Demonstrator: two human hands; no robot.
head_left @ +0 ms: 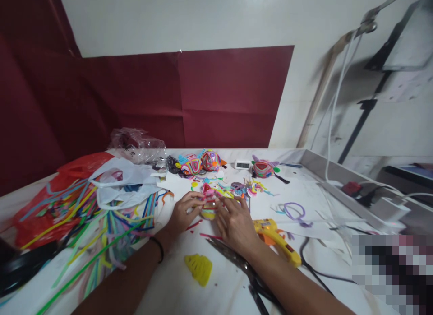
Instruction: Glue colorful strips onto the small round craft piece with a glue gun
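Observation:
My left hand [184, 211] and my right hand [235, 222] meet on a small craft piece [209, 202] of pink, red and yellow strips lying on the white table [176, 288]. Fingers of both hands pinch and press its edges. A black band circles my left wrist. Loose coloured strip offcuts [243, 187] lie just beyond the piece. A yellow glue gun [275, 238] rests right beside my right hand, and scissors [237, 261] lie under my right forearm.
A heap of long coloured paper strips [84, 215] and plastic bags [122, 182] fills the left. Finished round colourful figures [203, 162] and a small white clock [242, 164] stand at the back. A yellow ribbed piece [199, 267] lies near me. Cables and a power strip [389, 206] run along the right edge.

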